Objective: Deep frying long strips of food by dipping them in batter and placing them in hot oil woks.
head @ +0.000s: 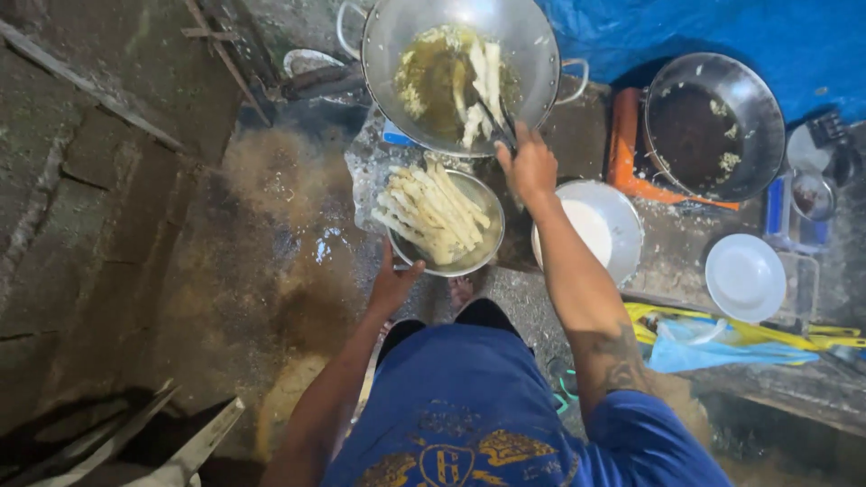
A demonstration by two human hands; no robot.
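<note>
A big wok [460, 72] of oil holds battered strips. Just below it, the left hand [394, 281] grips the near rim of a steel bowl [444, 225] heaped with pale strips. The right hand [529, 167] is clamped on tongs [496, 117] reaching into the wok.

Hidden and cut-off parts

The big wok [460, 77] loses its far rim past the top edge; the right hand [528, 167] covers the tongs' [499, 122] handle; the left hand's [394, 284] fingers vanish under the steel bowl [442, 225].
</note>
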